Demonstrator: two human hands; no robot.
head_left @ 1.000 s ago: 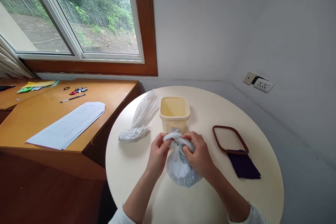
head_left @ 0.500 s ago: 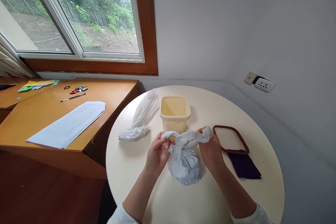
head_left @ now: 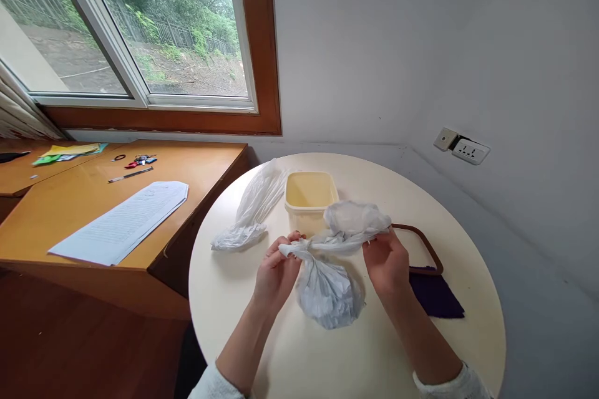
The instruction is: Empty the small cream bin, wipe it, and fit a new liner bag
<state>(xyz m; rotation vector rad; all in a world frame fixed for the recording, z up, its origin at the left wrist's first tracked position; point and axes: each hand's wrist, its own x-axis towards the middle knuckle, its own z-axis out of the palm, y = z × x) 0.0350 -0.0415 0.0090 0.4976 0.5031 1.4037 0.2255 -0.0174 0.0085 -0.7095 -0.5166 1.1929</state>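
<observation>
A white plastic bag (head_left: 330, 299), its lower part round and full, rests on the round table with its neck gathered and twisted. My left hand (head_left: 277, 271) pinches one end of the bag's top, left of the knot-like gather. My right hand (head_left: 386, 259) grips the other end, which puffs out loosely above the fingers. What fills the bag is hidden. Just behind it stands a pale yellow plastic container (head_left: 311, 199), open at the top, its near right corner covered by the puffed plastic.
Another crumpled white plastic bag (head_left: 255, 206) lies left of the container. On the right are a brown rounded frame (head_left: 428, 246) and a folded dark purple cloth (head_left: 437, 296), both on the round table (head_left: 224, 299). A wooden desk (head_left: 206, 168) with papers (head_left: 124, 221) stands at left.
My hands have drawn apart, the right one moving rightward and the left slightly left. The bag's top is now stretched wider, with its right end ballooned upward.
</observation>
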